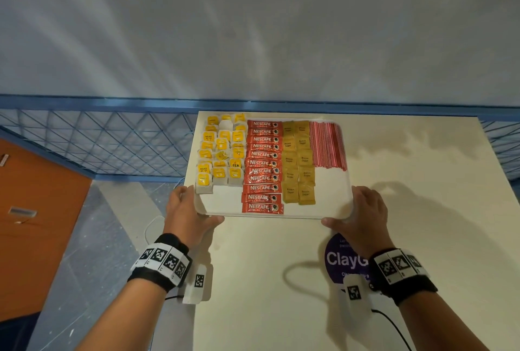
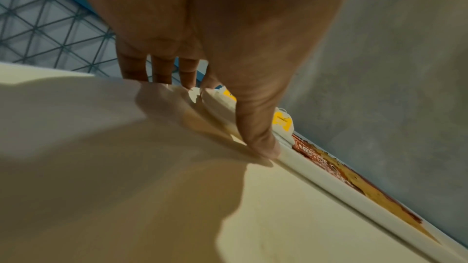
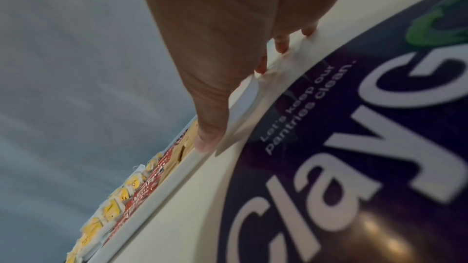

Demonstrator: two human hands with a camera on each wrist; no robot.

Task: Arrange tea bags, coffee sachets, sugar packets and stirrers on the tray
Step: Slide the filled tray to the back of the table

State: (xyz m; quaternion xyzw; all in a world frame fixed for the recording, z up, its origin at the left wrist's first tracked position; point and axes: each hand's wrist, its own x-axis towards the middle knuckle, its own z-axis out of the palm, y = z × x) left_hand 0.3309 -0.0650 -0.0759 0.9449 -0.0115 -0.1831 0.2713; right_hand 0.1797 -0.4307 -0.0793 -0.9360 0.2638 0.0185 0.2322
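Gripping tray (image 1: 332,198) corners, both hands' fingers curled; sachets (image 1: 263,166) read "NESCAFE CLASSIC"

This is looking like an office pantry, a place for making drinks. A round purple sticker (image 3: 341,147) on the pale table (image 1: 281,280) is saying "Let's keep our pantries clean." A white tray (image 1: 332,196) is sitting there, holding tea bags (image 1: 221,153), coffee sticks (image 1: 263,166), brown sugar packets (image 1: 298,162) and stirrers (image 1: 327,143).
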